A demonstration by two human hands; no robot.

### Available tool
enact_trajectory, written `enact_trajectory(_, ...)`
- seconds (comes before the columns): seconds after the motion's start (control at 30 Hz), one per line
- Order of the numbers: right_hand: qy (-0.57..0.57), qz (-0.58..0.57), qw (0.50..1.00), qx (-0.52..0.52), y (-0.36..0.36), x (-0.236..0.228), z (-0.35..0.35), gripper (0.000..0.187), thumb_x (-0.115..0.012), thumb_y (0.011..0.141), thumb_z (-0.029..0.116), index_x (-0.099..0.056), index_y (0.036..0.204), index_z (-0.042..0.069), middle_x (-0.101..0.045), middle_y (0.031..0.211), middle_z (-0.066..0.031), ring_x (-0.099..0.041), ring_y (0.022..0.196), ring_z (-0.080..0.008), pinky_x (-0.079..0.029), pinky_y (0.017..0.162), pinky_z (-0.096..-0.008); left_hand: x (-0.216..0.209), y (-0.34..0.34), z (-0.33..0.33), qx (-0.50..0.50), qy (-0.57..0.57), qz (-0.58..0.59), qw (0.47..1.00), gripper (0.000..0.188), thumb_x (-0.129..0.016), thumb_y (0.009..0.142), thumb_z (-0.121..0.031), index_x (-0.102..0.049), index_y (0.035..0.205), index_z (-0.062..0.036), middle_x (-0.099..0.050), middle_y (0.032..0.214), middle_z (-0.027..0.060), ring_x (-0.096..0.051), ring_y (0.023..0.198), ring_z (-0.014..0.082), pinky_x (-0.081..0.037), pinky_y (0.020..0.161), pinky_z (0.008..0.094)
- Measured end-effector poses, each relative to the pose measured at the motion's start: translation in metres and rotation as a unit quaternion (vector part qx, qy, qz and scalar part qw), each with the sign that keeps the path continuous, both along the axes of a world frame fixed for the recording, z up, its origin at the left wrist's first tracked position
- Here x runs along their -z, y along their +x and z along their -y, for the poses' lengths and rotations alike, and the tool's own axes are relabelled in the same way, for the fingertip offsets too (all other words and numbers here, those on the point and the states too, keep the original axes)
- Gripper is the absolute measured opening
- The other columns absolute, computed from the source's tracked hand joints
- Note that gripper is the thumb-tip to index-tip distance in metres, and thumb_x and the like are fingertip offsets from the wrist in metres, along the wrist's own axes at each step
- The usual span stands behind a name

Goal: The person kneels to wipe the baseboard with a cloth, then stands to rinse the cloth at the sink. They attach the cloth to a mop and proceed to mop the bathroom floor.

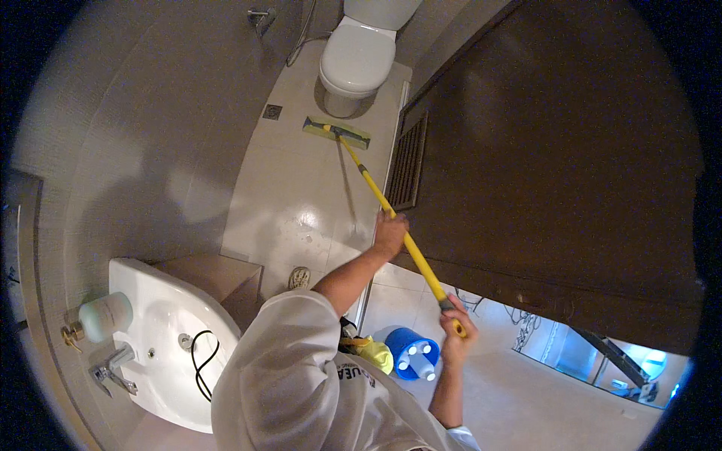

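Observation:
A flat mop [423, 264] with a long yellow pole slants across the floor from my body toward the toilet. Its grey and pale-green head [336, 133] lies on the light tiles just in front of the toilet [356, 59], whose lid is down. My left hand [390, 234] is wrapped round the middle of the pole. Near the pole's upper end, by a grey collar, my right hand [457, 328] grips it. The underside of the mop head is hidden.
At lower left is a white washbasin [169, 289] with a tap [115, 368], a soap bottle [106, 316] and a black cord [201, 359]. A brown door [541, 165] stands at right. A blue bucket [396, 338] holds white bottles; a floor drain [272, 112] is by the left wall.

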State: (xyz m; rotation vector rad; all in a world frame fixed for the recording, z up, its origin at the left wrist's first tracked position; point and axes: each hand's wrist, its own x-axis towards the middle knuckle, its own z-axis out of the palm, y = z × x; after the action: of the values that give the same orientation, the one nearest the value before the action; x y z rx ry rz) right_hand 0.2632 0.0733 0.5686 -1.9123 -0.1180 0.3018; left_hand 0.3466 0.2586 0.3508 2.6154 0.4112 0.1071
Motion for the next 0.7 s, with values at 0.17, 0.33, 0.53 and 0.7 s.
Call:
enact_trajectory(0.17, 0.043, 0.172, 0.984, -0.032, 0.015, -0.038, 0.008, 0.006, -0.054, 0.072, 0.004, -0.058, 0.076, 0.001, -0.058, 0.092, -0.0173, -0.056, 0.086, -0.0274, -0.039, 0.085, -0.0410, -0.052, -0.013, 0.024, -0.017, -0.147, 0.072, 0.986, 0.036, -0.060, 0.062, -0.004, -0.056, 0.097, -0.0087, -0.049, 0.115, 0.0097, -0.042, 0.104, 0.0316, -0.030, 0.088, 0.0432)
enact_trajectory(0.33, 0.226, 0.197, 0.953, 0.038, 0.074, -0.035, -0.036, 0.015, -0.051, 0.080, 0.014, -0.054, 0.089, 0.003, -0.053, 0.066, -0.0099, -0.055, 0.074, -0.0234, -0.038, 0.086, -0.0461, 0.011, 0.009, -0.007, -0.117, -0.253, 0.232, 0.932, 0.054, -0.053, 0.062, 0.001, -0.043, 0.114, -0.0051, -0.045, 0.117, 0.0144, -0.044, 0.104, 0.0318, -0.035, 0.089, 0.0380)
enact_trajectory(0.53, 0.314, 0.257, 0.913, -0.038, 0.177, -0.046, -0.121, 0.009, -0.051, 0.079, 0.016, -0.048, 0.081, 0.008, -0.044, 0.055, -0.0047, -0.048, 0.054, -0.0184, -0.046, 0.072, -0.0448, 0.198, -0.125, -0.047, -0.438, -0.274, 0.031, 0.856, 0.044, -0.049, 0.063, -0.004, -0.047, 0.107, -0.0092, -0.051, 0.107, 0.0136, -0.049, 0.098, 0.0294, -0.043, 0.080, 0.0374)
enact_trajectory(0.7, 0.343, 0.232, 0.909, -0.051, 0.280, 0.020, -0.179, 0.012, -0.050, 0.080, 0.016, -0.046, 0.073, 0.007, -0.042, 0.055, -0.0055, -0.044, 0.051, -0.0202, -0.047, 0.064, -0.0451, 0.303, -0.288, -0.087, -0.559, -0.250, -0.252, 0.749, 0.028, -0.052, 0.072, -0.016, -0.050, 0.098, -0.0065, -0.055, 0.088, 0.0105, -0.052, 0.085, 0.0234, -0.044, 0.075, 0.0339)
